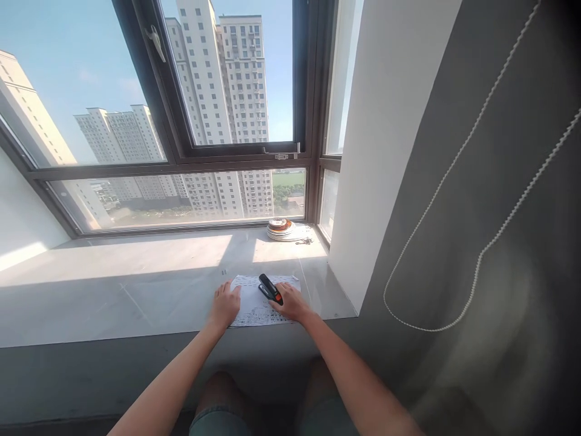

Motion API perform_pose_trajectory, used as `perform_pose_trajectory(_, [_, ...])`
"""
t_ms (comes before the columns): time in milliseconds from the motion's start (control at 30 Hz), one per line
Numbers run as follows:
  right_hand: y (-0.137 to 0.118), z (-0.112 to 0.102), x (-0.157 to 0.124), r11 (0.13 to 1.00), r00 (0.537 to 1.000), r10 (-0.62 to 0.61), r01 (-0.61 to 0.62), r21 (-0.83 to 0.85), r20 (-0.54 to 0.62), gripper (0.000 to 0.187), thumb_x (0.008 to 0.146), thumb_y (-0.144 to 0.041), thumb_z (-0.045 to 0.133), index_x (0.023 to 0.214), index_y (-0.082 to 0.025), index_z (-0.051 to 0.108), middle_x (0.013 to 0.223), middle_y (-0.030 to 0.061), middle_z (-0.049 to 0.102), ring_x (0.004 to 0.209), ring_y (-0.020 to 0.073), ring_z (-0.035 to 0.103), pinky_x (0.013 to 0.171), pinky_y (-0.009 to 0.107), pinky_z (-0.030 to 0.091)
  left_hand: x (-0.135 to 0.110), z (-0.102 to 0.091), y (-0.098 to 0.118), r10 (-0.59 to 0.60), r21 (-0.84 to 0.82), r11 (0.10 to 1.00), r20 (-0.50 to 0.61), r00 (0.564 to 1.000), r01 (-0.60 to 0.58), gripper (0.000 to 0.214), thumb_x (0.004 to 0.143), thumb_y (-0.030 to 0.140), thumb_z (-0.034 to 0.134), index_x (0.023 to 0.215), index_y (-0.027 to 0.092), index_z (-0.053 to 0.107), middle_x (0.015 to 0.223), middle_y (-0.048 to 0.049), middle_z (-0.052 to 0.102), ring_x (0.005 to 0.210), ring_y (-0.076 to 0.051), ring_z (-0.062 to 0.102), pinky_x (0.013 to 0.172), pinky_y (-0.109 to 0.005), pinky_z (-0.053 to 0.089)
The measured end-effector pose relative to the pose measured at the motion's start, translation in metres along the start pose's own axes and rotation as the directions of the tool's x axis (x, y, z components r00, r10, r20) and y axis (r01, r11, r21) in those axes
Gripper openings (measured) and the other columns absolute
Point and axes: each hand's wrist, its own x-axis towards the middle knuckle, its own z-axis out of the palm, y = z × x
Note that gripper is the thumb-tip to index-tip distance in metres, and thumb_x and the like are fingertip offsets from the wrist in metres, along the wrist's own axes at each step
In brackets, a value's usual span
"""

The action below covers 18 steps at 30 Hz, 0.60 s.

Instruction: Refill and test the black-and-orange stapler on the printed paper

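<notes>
Sheets of paper with writing (254, 312) lie on the window sill in front of me. My left hand (226, 304) rests at the left edge of the paper, its thumb a little apart from the fingers. In my right hand (290, 301) is a black stapler (267, 284) with an orange-red patch, its jaws pointing away and to the left over the paper. The right fingers wrap round the stapler's rear part. A small white piece (295, 278) sits at the paper's upper right corner.
By the window frame, a stack of round items (280, 229) stands on the sill (149, 297), with a small dark object (305, 241) beside it. A beaded blind cord (476, 272) hangs at the right. The sill's front edge is just before my knees.
</notes>
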Motion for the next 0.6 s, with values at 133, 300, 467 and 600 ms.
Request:
perform_pose_trajectory(133, [0.0,0.003,-0.004,0.998,0.998,0.047,-0.046,0.039,-0.04,0.026,0.097,-0.037,0.064,0.117,-0.02,0.064,0.111,0.0106,0.068,0.098,0.0258,0.063,0.079,0.034,0.048,0.001,0.007,0.02,-0.015,-0.026,1.0,0.064,0.998,0.017,0.044,0.092,0.005,0.039,0.12,0.013,0.072,0.14,-0.0223,0.061,0.137,-0.035,0.052,0.114,-0.051,0.041])
perform_pose_trajectory(300, [0.011,0.005,-0.002,0.99,0.992,0.081,-0.068,0.126,-0.097,0.036,0.098,-0.03,0.063,0.133,-0.023,0.063,0.122,0.0124,0.069,0.114,0.0292,0.062,0.095,0.041,0.05,-0.005,0.026,0.03,-0.04,-0.157,0.986,0.062,0.997,0.049,0.05,0.098,0.009,0.034,0.143,0.01,0.057,0.151,-0.0211,0.053,0.146,-0.03,0.046,0.117,-0.043,0.041])
perform_pose_trajectory(467, [0.019,0.005,0.001,0.963,0.981,0.132,-0.093,0.252,-0.145,0.039,0.091,-0.023,0.064,0.131,-0.025,0.067,0.124,0.0101,0.07,0.119,0.0279,0.061,0.103,0.043,0.048,-0.009,0.029,0.034,-0.087,-0.192,0.977,0.04,0.995,0.094,0.05,0.097,0.009,0.035,0.143,0.007,0.056,0.152,-0.0229,0.053,0.146,-0.03,0.045,0.121,-0.044,0.037])
perform_pose_trajectory(600, [0.026,-0.003,0.002,0.875,0.922,0.265,-0.107,0.472,-0.283,0.035,0.09,-0.044,0.063,0.117,-0.024,0.072,0.117,0.0087,0.073,0.108,0.0266,0.065,0.089,0.038,0.051,-0.007,0.026,0.038,-0.103,-0.153,0.982,0.056,0.993,0.11,0.049,0.096,0.008,0.037,0.141,0.007,0.056,0.15,-0.0225,0.054,0.144,-0.03,0.046,0.118,-0.042,0.038])
